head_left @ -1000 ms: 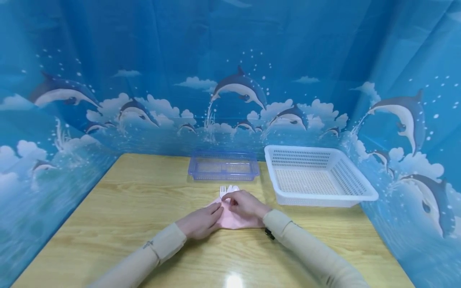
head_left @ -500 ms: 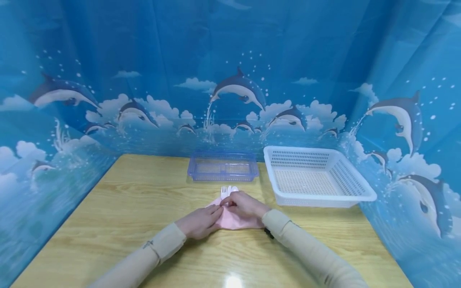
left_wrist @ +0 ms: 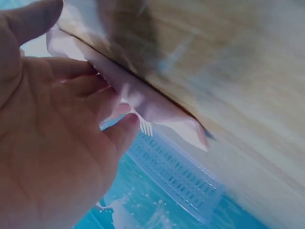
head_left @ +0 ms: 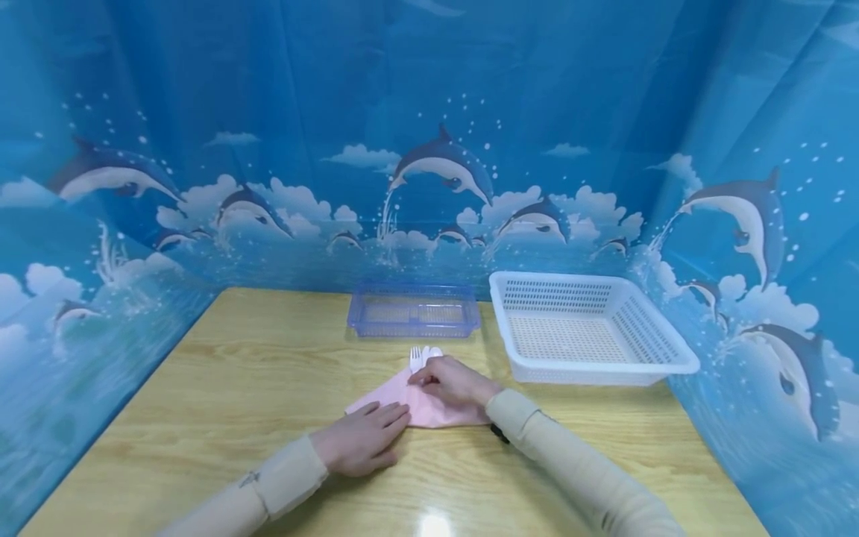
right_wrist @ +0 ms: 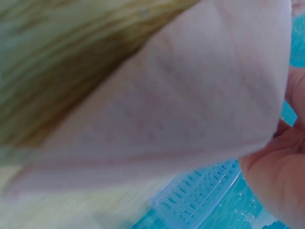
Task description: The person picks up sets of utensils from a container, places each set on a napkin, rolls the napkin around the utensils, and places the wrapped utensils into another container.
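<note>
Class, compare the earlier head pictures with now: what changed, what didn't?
The left hand has moved back toward the person and slightly left, uncovering the left corner of the pink cloth. The right hand still pinches it; the fork, blue basket and white basket stayed put.

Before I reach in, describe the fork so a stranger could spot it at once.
On the wood-grain table, find the pink cloth the right hand holds, in front of the purple basket. White utensil tips show past its far edge; the fork is the leftmost, the only one with tines.
</note>
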`<state>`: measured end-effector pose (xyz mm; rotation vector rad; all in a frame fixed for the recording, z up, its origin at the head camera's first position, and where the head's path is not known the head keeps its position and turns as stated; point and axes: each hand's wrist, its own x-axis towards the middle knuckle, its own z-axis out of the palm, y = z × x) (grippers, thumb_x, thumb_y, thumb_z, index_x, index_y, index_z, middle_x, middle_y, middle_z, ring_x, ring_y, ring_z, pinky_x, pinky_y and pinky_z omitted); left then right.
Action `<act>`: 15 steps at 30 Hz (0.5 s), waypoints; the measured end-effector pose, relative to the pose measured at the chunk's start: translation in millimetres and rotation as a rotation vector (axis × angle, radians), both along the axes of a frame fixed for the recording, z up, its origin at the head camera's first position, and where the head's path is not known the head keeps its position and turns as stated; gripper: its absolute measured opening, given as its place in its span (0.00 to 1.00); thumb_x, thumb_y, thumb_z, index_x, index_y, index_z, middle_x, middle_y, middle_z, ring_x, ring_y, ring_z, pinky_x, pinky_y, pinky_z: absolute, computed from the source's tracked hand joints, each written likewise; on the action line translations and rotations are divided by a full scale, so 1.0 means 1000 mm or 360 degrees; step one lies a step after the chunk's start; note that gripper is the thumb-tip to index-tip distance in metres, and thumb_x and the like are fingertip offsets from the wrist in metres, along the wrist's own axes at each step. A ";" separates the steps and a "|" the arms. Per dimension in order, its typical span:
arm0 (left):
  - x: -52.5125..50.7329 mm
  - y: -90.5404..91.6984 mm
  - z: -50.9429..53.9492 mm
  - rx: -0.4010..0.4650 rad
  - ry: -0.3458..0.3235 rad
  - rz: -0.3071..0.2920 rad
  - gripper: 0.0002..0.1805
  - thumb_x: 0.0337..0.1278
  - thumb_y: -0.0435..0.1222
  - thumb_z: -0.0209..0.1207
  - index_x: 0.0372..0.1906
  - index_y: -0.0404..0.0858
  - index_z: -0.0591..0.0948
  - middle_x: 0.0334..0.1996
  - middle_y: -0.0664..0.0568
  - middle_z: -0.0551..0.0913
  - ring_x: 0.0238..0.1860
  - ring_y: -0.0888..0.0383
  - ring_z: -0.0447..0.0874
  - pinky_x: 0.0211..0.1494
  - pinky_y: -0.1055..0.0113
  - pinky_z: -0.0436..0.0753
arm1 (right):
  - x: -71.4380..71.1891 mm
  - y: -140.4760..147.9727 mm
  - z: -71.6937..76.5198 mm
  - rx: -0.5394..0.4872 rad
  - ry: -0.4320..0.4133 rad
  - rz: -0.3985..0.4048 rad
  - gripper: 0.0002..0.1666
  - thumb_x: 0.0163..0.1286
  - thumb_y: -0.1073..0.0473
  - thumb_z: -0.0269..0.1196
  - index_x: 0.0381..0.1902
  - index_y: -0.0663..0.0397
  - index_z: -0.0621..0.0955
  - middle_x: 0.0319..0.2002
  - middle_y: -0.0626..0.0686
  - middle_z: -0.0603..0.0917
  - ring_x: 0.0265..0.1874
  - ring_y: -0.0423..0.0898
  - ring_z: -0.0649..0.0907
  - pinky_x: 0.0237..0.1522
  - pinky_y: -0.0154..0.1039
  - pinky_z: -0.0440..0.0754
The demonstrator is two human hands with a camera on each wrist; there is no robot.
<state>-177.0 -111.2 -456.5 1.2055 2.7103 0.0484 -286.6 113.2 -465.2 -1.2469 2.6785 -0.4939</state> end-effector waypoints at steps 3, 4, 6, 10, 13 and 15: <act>0.005 -0.004 0.001 -0.0040 -0.0016 0.0003 0.37 0.69 0.53 0.50 0.74 0.36 0.60 0.75 0.46 0.60 0.75 0.50 0.58 0.77 0.50 0.59 | 0.000 0.000 0.000 -0.0002 0.0003 -0.0001 0.18 0.68 0.65 0.62 0.55 0.48 0.84 0.33 0.46 0.82 0.32 0.37 0.76 0.39 0.27 0.76; 0.006 -0.006 0.000 -0.0051 -0.0018 0.0003 0.38 0.69 0.54 0.49 0.75 0.36 0.60 0.76 0.46 0.59 0.75 0.50 0.58 0.77 0.50 0.59 | 0.000 0.000 0.000 -0.0003 0.0000 0.0001 0.18 0.68 0.65 0.62 0.55 0.48 0.84 0.34 0.46 0.82 0.32 0.37 0.76 0.39 0.27 0.76; 0.007 -0.008 0.000 -0.0059 -0.0024 0.0001 0.39 0.68 0.56 0.49 0.75 0.36 0.60 0.76 0.46 0.59 0.75 0.50 0.58 0.77 0.50 0.59 | 0.000 -0.001 0.000 -0.0008 -0.0002 0.0004 0.18 0.68 0.65 0.63 0.55 0.48 0.84 0.34 0.47 0.82 0.33 0.37 0.77 0.40 0.27 0.77; 0.011 -0.015 0.002 -0.0046 -0.0055 0.0014 0.43 0.65 0.60 0.49 0.74 0.36 0.61 0.75 0.45 0.60 0.75 0.48 0.59 0.77 0.48 0.59 | 0.000 -0.001 -0.001 -0.0017 0.0004 0.0028 0.18 0.68 0.65 0.62 0.55 0.50 0.84 0.35 0.48 0.83 0.34 0.37 0.78 0.41 0.27 0.78; 0.013 -0.019 0.008 -0.0023 -0.0120 0.0052 0.45 0.61 0.62 0.53 0.73 0.34 0.63 0.74 0.43 0.61 0.74 0.47 0.60 0.77 0.48 0.59 | 0.000 -0.001 -0.001 -0.0029 0.0007 0.0032 0.18 0.67 0.66 0.62 0.54 0.50 0.84 0.35 0.49 0.83 0.34 0.38 0.78 0.40 0.27 0.78; 0.013 -0.021 0.012 -0.0007 -0.0192 0.0095 0.46 0.59 0.61 0.56 0.72 0.33 0.64 0.74 0.42 0.62 0.74 0.47 0.60 0.76 0.48 0.59 | -0.001 0.000 -0.001 -0.0043 -0.0003 0.0026 0.19 0.66 0.68 0.63 0.54 0.51 0.84 0.35 0.49 0.84 0.33 0.38 0.78 0.39 0.27 0.78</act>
